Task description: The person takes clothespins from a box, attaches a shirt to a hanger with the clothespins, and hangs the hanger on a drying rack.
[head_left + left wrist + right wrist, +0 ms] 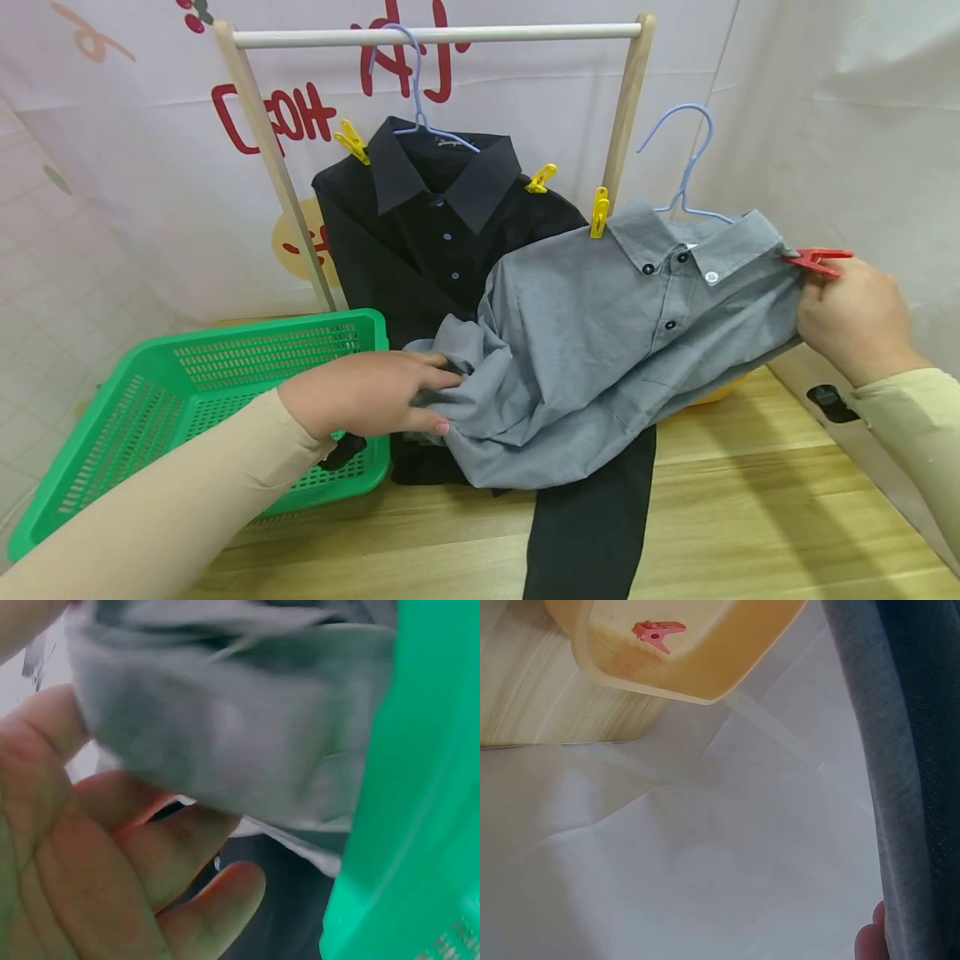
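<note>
A grey button-up shirt point(585, 308) on a blue hanger point(686, 179) is in the middle of the head view. My right hand point(858, 312) grips its right-hand shoulder, beside a red clip point(821, 258). A yellow clip point(599, 213) sits on the other shoulder. With my left hand point(375, 392) I hold the bunched grey fabric between thumb and fingers, near the green basket's rim. In the left wrist view, grey cloth lies over my fingers point(180, 847). Only fingertips of my right hand point(871, 941) show at the shirt's edge in the right wrist view.
Behind, a black shirt point(420, 242) with yellow clips hangs by a blue hanger on a rack rail point(450, 35). A green basket point(381, 367) stands at left. A yellow bin point(705, 686) holding a red clip point(658, 634) stands on the wooden tabletop point(750, 500).
</note>
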A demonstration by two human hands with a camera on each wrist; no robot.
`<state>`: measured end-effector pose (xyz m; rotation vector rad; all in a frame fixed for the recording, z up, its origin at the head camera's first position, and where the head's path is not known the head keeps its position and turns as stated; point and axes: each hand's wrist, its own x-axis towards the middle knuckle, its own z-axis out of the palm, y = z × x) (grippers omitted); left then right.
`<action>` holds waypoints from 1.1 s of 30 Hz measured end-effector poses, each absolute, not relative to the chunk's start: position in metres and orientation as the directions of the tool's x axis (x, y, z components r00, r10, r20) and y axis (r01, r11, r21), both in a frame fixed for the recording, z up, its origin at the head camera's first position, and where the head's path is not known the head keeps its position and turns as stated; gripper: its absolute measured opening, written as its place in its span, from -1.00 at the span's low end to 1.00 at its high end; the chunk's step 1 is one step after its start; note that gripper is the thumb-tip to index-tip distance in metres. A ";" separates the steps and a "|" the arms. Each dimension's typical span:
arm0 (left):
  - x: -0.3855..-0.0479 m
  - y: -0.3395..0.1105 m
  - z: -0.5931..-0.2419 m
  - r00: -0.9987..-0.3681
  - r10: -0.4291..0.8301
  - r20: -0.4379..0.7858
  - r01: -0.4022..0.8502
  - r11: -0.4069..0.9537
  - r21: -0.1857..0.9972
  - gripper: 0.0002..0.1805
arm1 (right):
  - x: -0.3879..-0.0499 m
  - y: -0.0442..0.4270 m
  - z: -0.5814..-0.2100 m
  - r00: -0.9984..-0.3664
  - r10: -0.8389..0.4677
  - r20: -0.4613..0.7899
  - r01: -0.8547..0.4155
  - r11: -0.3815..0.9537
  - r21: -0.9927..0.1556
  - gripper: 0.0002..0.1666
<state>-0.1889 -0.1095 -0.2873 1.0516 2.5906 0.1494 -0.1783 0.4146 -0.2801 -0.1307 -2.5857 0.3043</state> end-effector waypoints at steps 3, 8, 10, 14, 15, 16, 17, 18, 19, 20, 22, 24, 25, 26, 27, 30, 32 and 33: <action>-0.197 -0.120 -0.281 -0.727 0.643 -0.240 0.615 0.766 0.188 -0.34 | -0.178 0.415 -0.281 -0.859 0.159 0.487 0.038 0.967 -0.250 -0.52; -0.216 -0.139 -0.263 -0.877 0.476 -0.058 0.462 0.871 0.165 -0.36 | -0.177 0.416 -0.282 -0.856 0.169 0.489 0.042 0.965 -0.260 -0.49; -0.226 -0.148 -0.256 -0.927 0.374 0.011 0.368 0.907 0.204 -0.32 | -0.177 0.417 -0.282 -0.856 0.172 0.487 0.046 0.965 -0.260 -0.49; -0.247 -0.169 -0.249 -0.967 0.180 0.178 0.227 0.928 0.295 -0.18 | -0.177 0.417 -0.283 -0.853 0.175 0.492 0.048 0.965 -0.258 -0.50; -0.252 -0.174 -0.249 -0.966 0.138 0.218 0.204 0.927 0.315 -0.14 | -0.178 0.418 -0.283 -0.852 0.170 0.495 0.045 0.966 -0.253 -0.50; -0.257 -0.179 -0.249 -0.964 0.099 0.246 0.180 0.926 0.332 -0.10 | -0.178 0.418 -0.283 -0.852 0.165 0.497 0.042 0.968 -0.248 -0.50; -0.263 -0.184 -0.249 -0.961 0.064 0.269 0.158 0.925 0.346 -0.06 | -0.178 0.418 -0.283 -0.851 0.162 0.499 0.041 0.969 -0.245 -0.50; -0.268 -0.188 -0.250 -0.959 0.030 0.282 0.136 0.921 0.365 -0.01 | -0.178 0.418 -0.283 -0.853 0.160 0.497 0.041 0.970 -0.242 -0.50; -0.272 -0.192 -0.251 -0.956 0.002 0.292 0.119 0.916 0.383 0.03 | -0.178 0.418 -0.283 -0.855 0.158 0.495 0.041 0.970 -0.239 -0.50; -0.277 -0.195 -0.251 -0.956 -0.024 0.293 0.100 0.911 0.401 0.06 | -0.178 0.419 -0.283 -0.857 0.160 0.490 0.044 0.970 -0.240 -0.50; -0.286 -0.201 -0.251 -0.959 -0.067 0.275 0.062 0.898 0.436 0.12 | -0.178 0.418 -0.283 -0.863 0.164 0.477 0.050 0.969 -0.243 -0.51; -0.295 -0.204 -0.251 -0.964 -0.095 0.247 0.032 0.885 0.465 0.16 | -0.178 0.417 -0.282 -0.866 0.175 0.468 0.058 0.966 -0.253 -0.51; -0.299 -0.205 -0.251 -0.967 -0.102 0.233 0.021 0.881 0.474 0.16 | -0.178 0.417 -0.282 -0.865 0.178 0.470 0.059 0.965 -0.257 -0.51; -0.303 -0.206 -0.251 -0.970 -0.104 0.220 0.015 0.878 0.479 0.16 | -0.178 0.417 -0.283 -0.863 0.180 0.472 0.058 0.964 -0.261 -0.50; -0.307 -0.206 -0.251 -0.972 -0.103 0.212 0.013 0.874 0.486 0.14 | -0.178 0.416 -0.283 -0.860 0.178 0.477 0.055 0.964 -0.262 -0.50; -0.316 -0.205 -0.253 -0.974 -0.084 0.210 0.035 0.862 0.506 -0.04 | -0.179 0.416 -0.283 -0.855 0.180 0.486 0.053 0.963 -0.263 -0.49; -0.320 -0.205 -0.255 -0.972 -0.079 0.219 0.048 0.854 0.519 -0.20 | -0.179 0.416 -0.283 -0.858 0.182 0.481 0.057 0.963 -0.264 -0.49; -0.321 -0.205 -0.256 -0.972 -0.081 0.222 0.050 0.847 0.529 -0.27 | -0.179 0.415 -0.283 -0.859 0.189 0.475 0.063 0.961 -0.269 -0.48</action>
